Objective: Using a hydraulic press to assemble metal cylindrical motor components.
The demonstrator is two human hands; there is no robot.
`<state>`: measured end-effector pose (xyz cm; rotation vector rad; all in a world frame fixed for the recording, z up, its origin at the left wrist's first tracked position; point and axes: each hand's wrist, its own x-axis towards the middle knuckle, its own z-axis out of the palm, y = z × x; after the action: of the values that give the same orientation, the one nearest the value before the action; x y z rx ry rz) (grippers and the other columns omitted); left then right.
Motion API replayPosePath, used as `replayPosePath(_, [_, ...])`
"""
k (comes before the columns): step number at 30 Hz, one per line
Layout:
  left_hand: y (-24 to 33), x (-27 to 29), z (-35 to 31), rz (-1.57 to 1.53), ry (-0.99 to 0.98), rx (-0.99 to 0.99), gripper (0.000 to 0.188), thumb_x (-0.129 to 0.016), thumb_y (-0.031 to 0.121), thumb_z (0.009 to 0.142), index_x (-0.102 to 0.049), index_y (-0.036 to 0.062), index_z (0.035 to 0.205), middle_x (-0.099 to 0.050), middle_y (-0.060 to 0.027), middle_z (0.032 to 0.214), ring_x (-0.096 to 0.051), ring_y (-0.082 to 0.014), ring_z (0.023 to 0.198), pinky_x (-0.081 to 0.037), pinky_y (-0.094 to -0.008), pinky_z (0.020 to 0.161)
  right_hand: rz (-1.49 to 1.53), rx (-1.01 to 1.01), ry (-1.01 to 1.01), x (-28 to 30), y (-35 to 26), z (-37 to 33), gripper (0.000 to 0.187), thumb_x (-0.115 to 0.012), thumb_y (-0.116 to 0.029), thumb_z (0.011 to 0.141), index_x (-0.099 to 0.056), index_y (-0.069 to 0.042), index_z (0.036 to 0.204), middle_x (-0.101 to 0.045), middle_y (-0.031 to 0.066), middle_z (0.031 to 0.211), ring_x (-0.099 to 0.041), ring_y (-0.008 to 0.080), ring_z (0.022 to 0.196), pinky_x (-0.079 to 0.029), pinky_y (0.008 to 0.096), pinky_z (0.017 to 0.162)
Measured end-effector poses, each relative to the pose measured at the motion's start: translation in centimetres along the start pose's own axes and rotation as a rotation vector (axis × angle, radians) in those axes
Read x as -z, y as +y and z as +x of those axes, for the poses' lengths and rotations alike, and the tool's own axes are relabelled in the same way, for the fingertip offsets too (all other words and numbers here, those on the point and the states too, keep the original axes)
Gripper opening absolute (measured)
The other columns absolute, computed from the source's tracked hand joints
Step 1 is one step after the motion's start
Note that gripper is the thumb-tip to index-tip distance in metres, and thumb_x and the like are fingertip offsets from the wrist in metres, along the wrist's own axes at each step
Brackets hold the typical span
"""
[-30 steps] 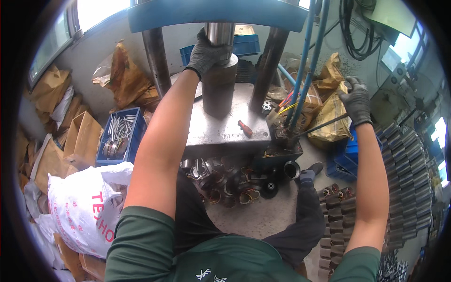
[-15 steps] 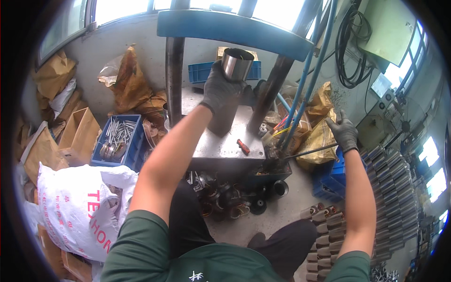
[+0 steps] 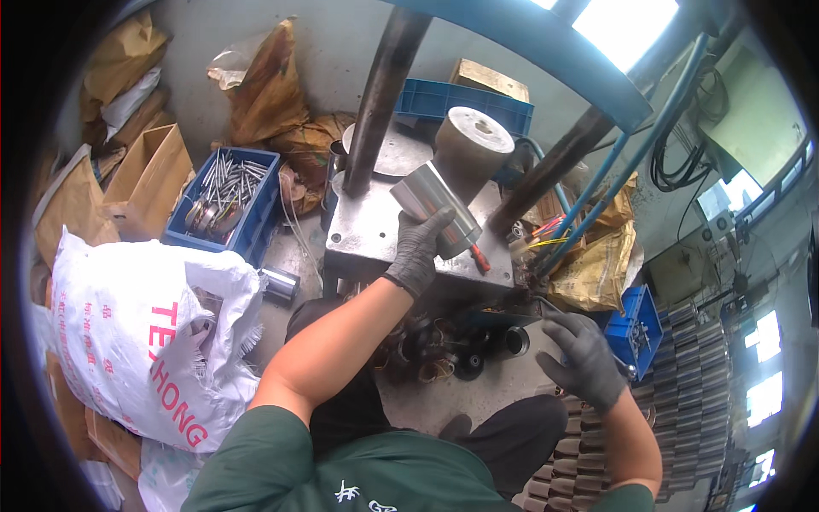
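My left hand (image 3: 416,254), in a dark grey glove, is closed around a shiny metal cylinder (image 3: 422,198). The cylinder is tilted over the steel press table (image 3: 363,220). Behind it, a round steel block (image 3: 467,154) with a flat top stands on the table. A small red-handled tool (image 3: 480,258) lies on the tabletop, partly covered by the cylinder. My right hand (image 3: 587,358), gloved too, is to the right of the table with its fingers apart. Its fingertips are close to the end of a thin lever (image 3: 543,305); whether they touch is unclear.
Two steel posts (image 3: 388,94) and a blue crossbar (image 3: 546,51) frame the table. A blue crate of metal rods (image 3: 226,192) and a white sack (image 3: 145,341) stand left. Dark round parts (image 3: 426,346) lie below the table. Rows of metal cylinders (image 3: 682,384) are stacked right.
The cylinder, upright and higher before, has come down nearer me and is now tilted, leaving the steel block in view. My right hand has moved down and inward. The view has turned.
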<state>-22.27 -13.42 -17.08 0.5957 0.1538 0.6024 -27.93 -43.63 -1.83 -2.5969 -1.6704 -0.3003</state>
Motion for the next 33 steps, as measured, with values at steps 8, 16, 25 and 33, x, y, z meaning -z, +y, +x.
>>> replayPosePath(8, [1.4, -0.3, 1.0, 0.001, -0.154, 0.02, 0.057, -0.083, 0.014, 0.082, -0.053, 0.0008, 0.129, -0.065, -0.0114, 0.114, -0.068, -0.023, 0.102, -0.058, -0.0368, 0.089, 0.364, -0.07, 0.345, -13.4, 3.8, 16.5, 0.089, -0.086, -0.02, 0.075, -0.038, -0.005, 0.149, -0.056, 0.0242, 0.137, -0.059, 0.0398, 0.125, -0.049, 0.0474, 0.106])
replayPosePath(16, [2.9, 0.8, 3.1, 0.2, 0.043, -0.056, 0.067, -0.087, 0.019, 0.082, -0.048, 0.0026, 0.133, -0.062, -0.0114, 0.12, -0.066, -0.0225, 0.105, -0.057, -0.0376, 0.093, 0.333, -0.264, 0.267, -18.6, 4.0, 17.8, 0.098, -0.091, -0.027, 0.072, -0.036, -0.004, 0.15, -0.055, 0.0157, 0.135, -0.053, 0.0305, 0.131, -0.042, 0.0449, 0.117])
replayPosePath(25, [4.3, 2.1, 5.9, -0.238, 0.227, -0.223, 0.066, -0.084, 0.012, 0.086, -0.045, 0.0049, 0.139, -0.058, -0.0087, 0.127, -0.06, -0.022, 0.116, -0.053, -0.0377, 0.099, 0.947, -0.341, 0.751, -12.5, 3.5, 17.7, 0.089, -0.09, -0.005, 0.072, -0.041, 0.0, 0.146, -0.059, 0.0133, 0.131, -0.064, 0.0209, 0.114, -0.057, 0.0328, 0.09])
replayPosePath(33, [1.7, 1.4, 4.4, -0.177, 0.067, -0.05, 0.062, -0.084, 0.02, 0.086, -0.046, 0.0017, 0.131, -0.059, -0.0107, 0.12, -0.063, -0.0209, 0.107, -0.053, -0.037, 0.096, 0.96, -0.336, 0.876, -8.0, 8.8, 29.8, 0.072, -0.092, -0.009, 0.071, -0.052, -0.002, 0.131, -0.067, 0.0111, 0.121, -0.068, 0.019, 0.104, -0.057, 0.0315, 0.091])
